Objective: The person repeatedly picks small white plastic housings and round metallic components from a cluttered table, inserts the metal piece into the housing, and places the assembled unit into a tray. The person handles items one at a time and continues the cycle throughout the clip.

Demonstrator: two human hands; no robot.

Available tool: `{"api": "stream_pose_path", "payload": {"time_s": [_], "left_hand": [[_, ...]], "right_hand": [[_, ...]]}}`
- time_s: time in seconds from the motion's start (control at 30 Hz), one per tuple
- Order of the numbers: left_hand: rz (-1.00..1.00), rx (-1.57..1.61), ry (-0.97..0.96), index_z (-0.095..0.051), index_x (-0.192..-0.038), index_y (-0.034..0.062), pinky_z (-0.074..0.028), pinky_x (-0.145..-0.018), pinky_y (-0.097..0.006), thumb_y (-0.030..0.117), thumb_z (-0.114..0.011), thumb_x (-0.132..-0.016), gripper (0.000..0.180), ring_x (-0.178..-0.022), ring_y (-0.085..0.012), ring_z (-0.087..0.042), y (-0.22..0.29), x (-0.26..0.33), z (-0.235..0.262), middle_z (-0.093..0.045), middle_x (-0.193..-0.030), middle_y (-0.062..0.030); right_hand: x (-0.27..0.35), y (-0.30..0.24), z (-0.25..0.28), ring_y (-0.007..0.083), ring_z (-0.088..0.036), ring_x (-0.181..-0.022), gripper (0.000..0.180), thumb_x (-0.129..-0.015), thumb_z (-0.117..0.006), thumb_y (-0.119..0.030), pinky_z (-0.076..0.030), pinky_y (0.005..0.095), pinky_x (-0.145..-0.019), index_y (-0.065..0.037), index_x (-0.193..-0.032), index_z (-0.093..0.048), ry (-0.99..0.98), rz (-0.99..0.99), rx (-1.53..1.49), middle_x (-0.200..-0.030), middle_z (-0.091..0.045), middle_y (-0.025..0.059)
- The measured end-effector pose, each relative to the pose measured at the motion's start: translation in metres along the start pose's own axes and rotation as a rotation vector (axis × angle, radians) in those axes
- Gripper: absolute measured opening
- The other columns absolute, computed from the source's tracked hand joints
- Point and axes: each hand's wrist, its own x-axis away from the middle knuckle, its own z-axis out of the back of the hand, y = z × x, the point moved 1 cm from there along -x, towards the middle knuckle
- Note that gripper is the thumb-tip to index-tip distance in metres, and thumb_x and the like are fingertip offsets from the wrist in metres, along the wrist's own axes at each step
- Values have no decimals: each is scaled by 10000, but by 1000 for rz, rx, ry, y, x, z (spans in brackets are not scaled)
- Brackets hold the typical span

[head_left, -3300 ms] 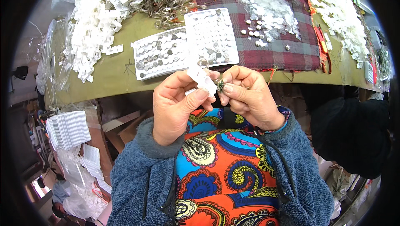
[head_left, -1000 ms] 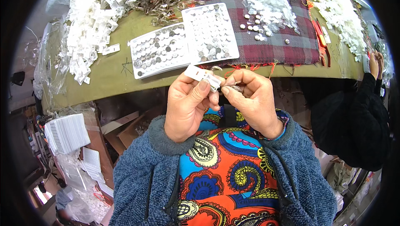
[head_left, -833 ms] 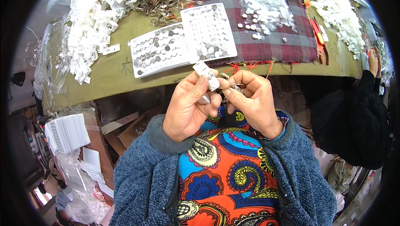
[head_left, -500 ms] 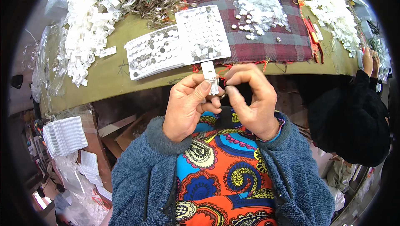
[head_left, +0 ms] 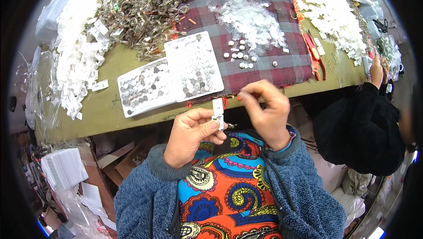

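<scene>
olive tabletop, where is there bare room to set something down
Bare patches: the olive tabletop between the left white pile and the left tray, and the plaid cloth below the loose discs. The back is crowded with white pieces and dark loops.

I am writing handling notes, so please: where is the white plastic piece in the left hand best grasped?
Probably pinch the white plastic piece by its flat upper end, from the right: that end sticks up free, while the left hand holds lower.
</scene>
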Motion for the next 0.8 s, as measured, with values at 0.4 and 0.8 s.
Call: {"api": "stream_pose_path", "payload": {"time_s": [0.4, 0.8], "left_hand": [[255, -119, -156, -619, -1139, -60, -626, -687, -326, 25, -652, -929, 229, -799, -220, -726, 9, -14, 0, -721, -992, -200], [322, -144, -205, -611, -1144, -62, -620, -681, -322, 37, -657, -931, 239, -803, -218, -727, 16, -17, -2, -719, -1006, -199]], "right_hand": [[-42, 38, 23, 287, -662, -759, 107, -830, -689, 51, -518, 337, -668, 17, -931, -680, 217, 53, 324, -871, -656, 134], [-34, 44, 39, 301, -647, -764, 136, -821, -729, -11, -515, 364, -677, 12, -946, -680, 190, -84, 462, -884, -633, 125]]}}
